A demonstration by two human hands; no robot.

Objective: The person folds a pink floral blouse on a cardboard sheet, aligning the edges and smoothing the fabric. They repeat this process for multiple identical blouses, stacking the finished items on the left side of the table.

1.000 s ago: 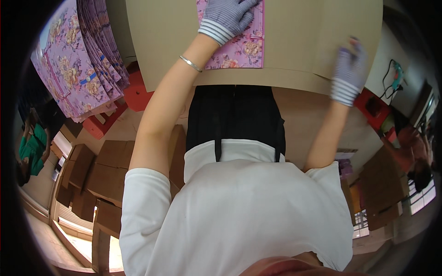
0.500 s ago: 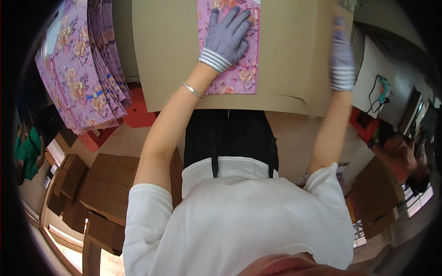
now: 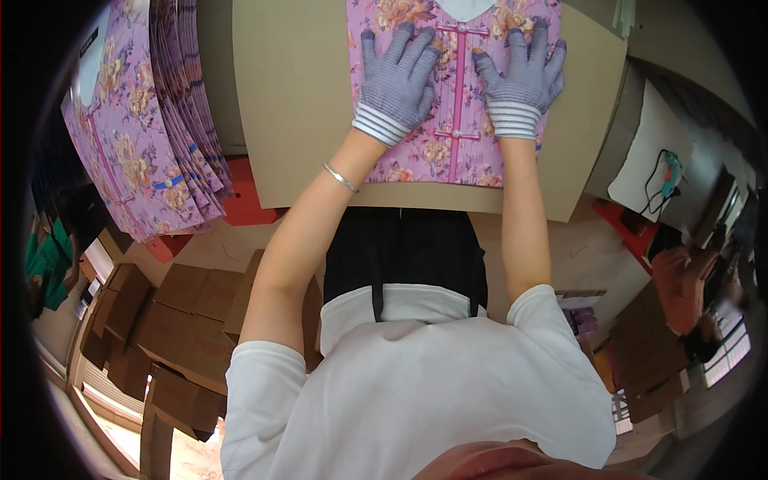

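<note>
A folded pink-purple floral top (image 3: 472, 164) lies on a tan cardboard sheet (image 3: 296, 120) in front of me. It has a pink centre strip with two bow-like fastenings and a pale neck opening at its far edge. My left hand (image 3: 398, 84), in a grey-lilac striped glove with white cuff bands, rests on its left half, fingers spread. On the right half my right hand (image 3: 522, 80), gloved alike, lies flat with its fingers apart. Both palms press down on the fabric and neither grips anything. A silver bangle (image 3: 342, 178) circles my left wrist.
A tall stack of matching folded floral tops (image 3: 132, 136) stands at the left, beside a red stool (image 3: 244, 196). Brown cartons (image 3: 188, 316) sit lower left. At the right is a teal corded tool (image 3: 670, 174) on a white sheet. Other people are at both sides.
My right hand has moved left from the cardboard's right side onto the top. The top's right half, previously out of sight, now shows. My left hand has barely shifted.
</note>
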